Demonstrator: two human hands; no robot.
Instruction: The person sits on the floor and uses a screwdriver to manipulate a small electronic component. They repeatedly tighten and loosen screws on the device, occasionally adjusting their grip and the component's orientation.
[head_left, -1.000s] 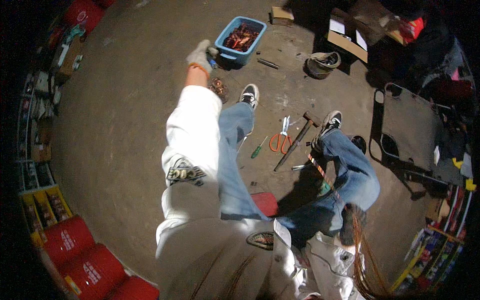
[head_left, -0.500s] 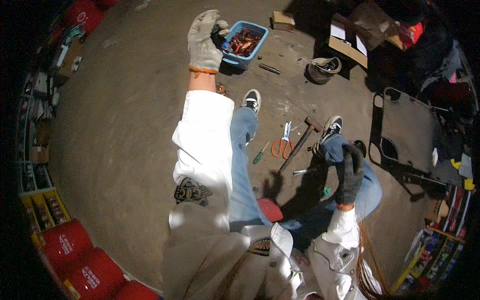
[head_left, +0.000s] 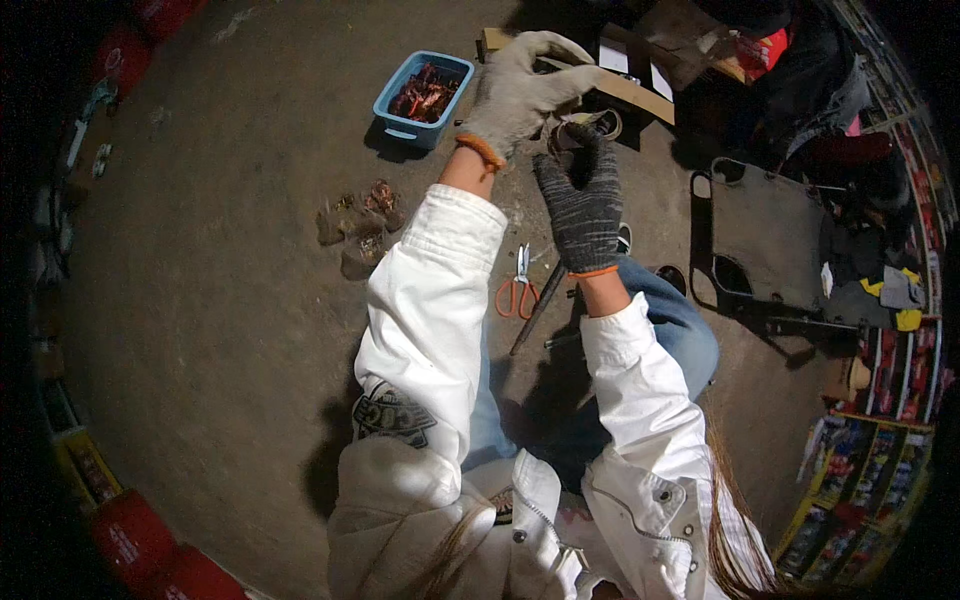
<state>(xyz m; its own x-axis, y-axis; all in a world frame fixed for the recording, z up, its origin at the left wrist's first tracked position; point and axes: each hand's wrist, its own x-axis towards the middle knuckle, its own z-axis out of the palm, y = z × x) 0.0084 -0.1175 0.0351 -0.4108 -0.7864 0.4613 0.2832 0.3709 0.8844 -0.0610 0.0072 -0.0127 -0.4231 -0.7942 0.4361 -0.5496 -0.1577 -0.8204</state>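
Observation:
My left hand [head_left: 525,95], in a pale knit glove with an orange cuff, is raised beyond my knees with its fingers curled toward the thumb. Just below and right of it is my right hand [head_left: 585,210], in a dark grey glove, thumb and fingers bent up toward the left. The hands almost meet; whatever small thing they hold is too hidden to name. Left of them stands a light blue plastic tub [head_left: 398,132] with reddish copper-coloured scraps [head_left: 428,98] inside. On the floor below lie orange-handled shears [head_left: 518,290] beside a long hammer handle [head_left: 540,308].
Small piles of metal scraps [head_left: 368,215] lie on the floor left of my forearm. Behind my hands are a round pot [head_left: 608,124] and an open cardboard box [head_left: 640,98]. A folding chair [head_left: 765,235] stands at right, near shelves [head_left: 870,480]. Red containers [head_left: 135,540] sit lower left.
My left hand has moved right, away from the blue tub. My right hand has risen from beside my knee to meet it. The view has shifted, showing more scraps on the floor.

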